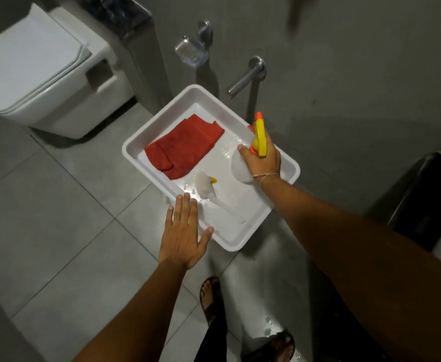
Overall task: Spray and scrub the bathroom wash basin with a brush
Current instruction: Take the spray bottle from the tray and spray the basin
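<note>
White and shallow, a rectangular wash basin [240, 241] is seen from above, fixed to a grey wall under a metal tap [243, 79]. A spray bottle [258, 137] with a yellow and orange trigger head is held upright at the basin's far right side, the right hand [262, 159] closed around its neck. Just left of that grip, a red cloth [185, 145] lies flat in the basin, soft and limp. Nearer than the grip and to its left, a pale brush [205, 188] rests on the wet basin floor, bristle head away, thin handle pointing back toward the near rim. The left hand [184, 235] is open, fingers spread, empty, over the near rim beside the brush handle. The brush is judged light, stiff and possibly slippery when wet; its handle is best taken near the end. Open floor lies left of the basin; a dark bin [428, 194] crowds the right.
</note>
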